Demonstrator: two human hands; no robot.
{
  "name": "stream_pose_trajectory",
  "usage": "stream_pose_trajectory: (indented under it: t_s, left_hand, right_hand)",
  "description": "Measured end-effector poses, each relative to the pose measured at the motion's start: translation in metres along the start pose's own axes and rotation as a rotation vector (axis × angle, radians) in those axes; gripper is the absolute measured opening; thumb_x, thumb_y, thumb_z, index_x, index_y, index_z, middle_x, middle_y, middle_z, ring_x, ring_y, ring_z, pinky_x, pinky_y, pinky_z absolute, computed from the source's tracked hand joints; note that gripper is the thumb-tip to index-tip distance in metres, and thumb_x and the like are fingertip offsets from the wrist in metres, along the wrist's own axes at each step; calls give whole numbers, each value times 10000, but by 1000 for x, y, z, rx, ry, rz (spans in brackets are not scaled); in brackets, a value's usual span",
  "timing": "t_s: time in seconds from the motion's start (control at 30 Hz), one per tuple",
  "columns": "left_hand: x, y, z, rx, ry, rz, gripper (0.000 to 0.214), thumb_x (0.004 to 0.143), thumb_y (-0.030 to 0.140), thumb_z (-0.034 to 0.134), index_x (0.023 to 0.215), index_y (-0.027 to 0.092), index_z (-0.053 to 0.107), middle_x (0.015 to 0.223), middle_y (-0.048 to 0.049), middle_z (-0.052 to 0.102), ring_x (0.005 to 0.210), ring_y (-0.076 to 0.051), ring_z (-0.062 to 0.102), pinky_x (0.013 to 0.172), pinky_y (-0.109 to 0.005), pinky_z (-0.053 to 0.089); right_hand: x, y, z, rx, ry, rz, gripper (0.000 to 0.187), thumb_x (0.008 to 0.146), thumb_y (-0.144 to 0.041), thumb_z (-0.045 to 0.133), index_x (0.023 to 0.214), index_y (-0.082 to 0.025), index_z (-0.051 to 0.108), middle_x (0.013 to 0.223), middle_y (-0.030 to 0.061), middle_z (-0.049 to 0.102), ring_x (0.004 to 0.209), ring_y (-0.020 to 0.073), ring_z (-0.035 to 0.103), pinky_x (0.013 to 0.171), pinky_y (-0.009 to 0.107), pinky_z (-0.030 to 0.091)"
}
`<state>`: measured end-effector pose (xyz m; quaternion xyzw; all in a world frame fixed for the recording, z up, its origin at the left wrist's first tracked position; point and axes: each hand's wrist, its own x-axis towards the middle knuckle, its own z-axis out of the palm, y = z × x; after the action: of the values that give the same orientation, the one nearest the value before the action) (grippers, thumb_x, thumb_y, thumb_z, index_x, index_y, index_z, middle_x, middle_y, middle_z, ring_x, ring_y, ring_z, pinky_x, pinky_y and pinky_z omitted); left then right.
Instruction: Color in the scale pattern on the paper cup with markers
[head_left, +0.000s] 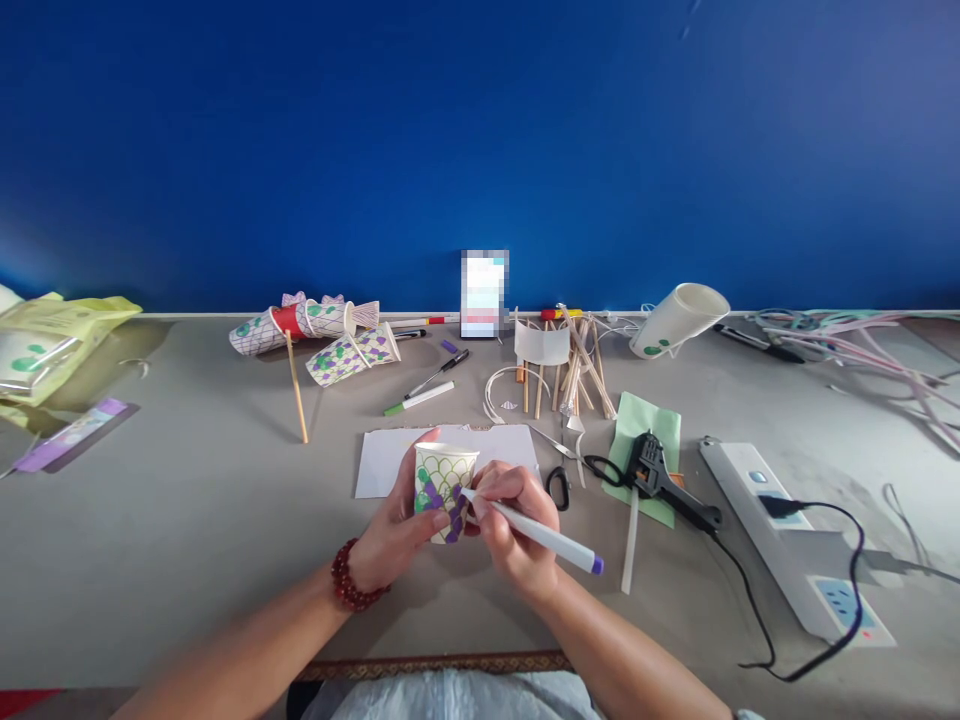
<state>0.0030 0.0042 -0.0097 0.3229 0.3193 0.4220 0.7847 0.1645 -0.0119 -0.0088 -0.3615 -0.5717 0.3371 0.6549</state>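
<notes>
My left hand (396, 535) is wrapped round a small paper cup (444, 478) drawn with green scales, some filled in purple and green. It holds the cup just above the grey table (187, 520), near a white sheet of paper (382, 462). My right hand (517, 525) pinches a white marker with a purple end (536, 532), its tip touching the cup's side. A red bead bracelet (351, 580) circles my left wrist.
Decorated cups (315, 335) on a stick lie at the back left. Behind the paper are loose markers (424, 392), wooden sticks (574, 370) and a tipped white cup (679, 318). To the right lie scissors (559, 487), a glue gun (664, 482) and a power strip (795, 540).
</notes>
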Motion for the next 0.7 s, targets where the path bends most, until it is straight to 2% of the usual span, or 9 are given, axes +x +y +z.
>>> stream_pose_trajectory:
  t_s: [0.13,0.43,0.7]
  left_hand:
    - [1,1,1,-10,3,0,1020,755,322,898,1616,422,362,1120,-39,734,966,-199,674,850,-308,556]
    - [1,0,0,-30,-18,-2,998,769,306,890,1607,449,368,1129,-30,748,974,-192,705,830,-278,571]
    - [0,0,0,-28,-50,-26,1033,788,343,871,1631,459,285,1187,-56,750,932,-222,742,880,-376,591]
  right_hand:
    - [0,0,0,-9,-5,-4,182,998,-337,610,849,-244,561,654,-10,552,630,175,531,601,324,455]
    - [-1,3,0,29,8,9,154,988,-310,623,862,-241,567,672,-9,563,632,171,517,613,324,444]
    - [-4,8,-2,82,23,34,146,985,-309,620,871,-246,555,673,-10,563,619,172,502,611,336,457]
